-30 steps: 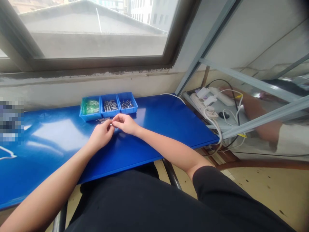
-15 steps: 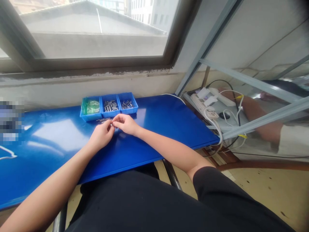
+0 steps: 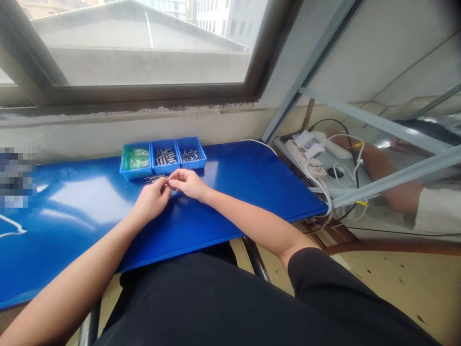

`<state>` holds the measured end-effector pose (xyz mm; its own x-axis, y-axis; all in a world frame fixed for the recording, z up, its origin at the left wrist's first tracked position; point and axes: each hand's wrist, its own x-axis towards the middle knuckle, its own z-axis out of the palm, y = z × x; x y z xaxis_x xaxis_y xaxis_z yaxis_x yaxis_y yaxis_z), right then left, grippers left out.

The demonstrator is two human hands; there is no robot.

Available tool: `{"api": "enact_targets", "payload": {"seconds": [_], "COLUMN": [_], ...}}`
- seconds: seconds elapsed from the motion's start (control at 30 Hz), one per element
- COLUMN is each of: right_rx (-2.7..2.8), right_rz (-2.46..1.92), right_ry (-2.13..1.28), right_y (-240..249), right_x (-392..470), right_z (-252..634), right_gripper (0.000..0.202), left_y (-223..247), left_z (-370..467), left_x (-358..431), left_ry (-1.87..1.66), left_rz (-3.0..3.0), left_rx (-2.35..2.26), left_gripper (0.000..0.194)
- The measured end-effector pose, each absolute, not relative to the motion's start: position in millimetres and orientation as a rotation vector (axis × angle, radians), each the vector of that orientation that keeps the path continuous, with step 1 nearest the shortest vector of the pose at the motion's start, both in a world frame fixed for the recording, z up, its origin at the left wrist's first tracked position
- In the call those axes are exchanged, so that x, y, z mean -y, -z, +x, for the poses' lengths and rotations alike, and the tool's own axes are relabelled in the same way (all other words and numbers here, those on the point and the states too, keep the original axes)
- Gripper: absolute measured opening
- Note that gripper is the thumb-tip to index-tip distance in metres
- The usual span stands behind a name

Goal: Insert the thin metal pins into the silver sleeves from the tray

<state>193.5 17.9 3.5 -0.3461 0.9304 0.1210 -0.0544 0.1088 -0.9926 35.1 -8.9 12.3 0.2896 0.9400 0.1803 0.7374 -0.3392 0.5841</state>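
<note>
My left hand (image 3: 154, 197) and my right hand (image 3: 188, 184) meet fingertip to fingertip, low over the blue tabletop. Both are closed in a pinch around something small that the fingers mostly hide. Just beyond the left fingers, a few slim metal parts (image 3: 153, 178) lie on the table. Behind the hands stand three joined blue bins. In the left bin (image 3: 136, 174) are pale pieces in a green plastic bag (image 3: 127, 156). Short grey metal cylinders (image 3: 166, 157) fill the middle bin, and thin dark metal pins (image 3: 190, 155) lie in the right one.
The blue table (image 3: 252, 192) runs beneath a window, against the wall. On the right, a metal-framed rack (image 3: 382, 122) holds a power strip (image 3: 306, 161) and tangled cables. Another person's arm (image 3: 385, 175) reaches in there. A white strip (image 3: 12, 225) lies at the table's left.
Both hands stay almost in place, with only slight finger movement. The whole view shifts very slightly.
</note>
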Motion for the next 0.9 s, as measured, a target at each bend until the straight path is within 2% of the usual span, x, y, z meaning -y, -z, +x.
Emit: {"api": "enact_targets", "payload": {"seconds": [0.43,0.9], "right_rx": [1.471,1.284], "right_rz": [-0.92,-0.973], "right_ry": [-1.38,-1.419], "right_y": [-5.6,-5.6], "right_x": [-16.8,-17.6], "right_z": [193.5,192.9], "right_gripper": [0.01,0.007], "left_y": [-12.9,-14.9], "left_z": [35.9,35.9], "left_x": [9.6,10.0], "left_ry": [-0.722,-0.892], "left_rz": [2.159,2.046], "left_rx": [-1.51,-1.569], "left_gripper": [0.027,0.023]}}
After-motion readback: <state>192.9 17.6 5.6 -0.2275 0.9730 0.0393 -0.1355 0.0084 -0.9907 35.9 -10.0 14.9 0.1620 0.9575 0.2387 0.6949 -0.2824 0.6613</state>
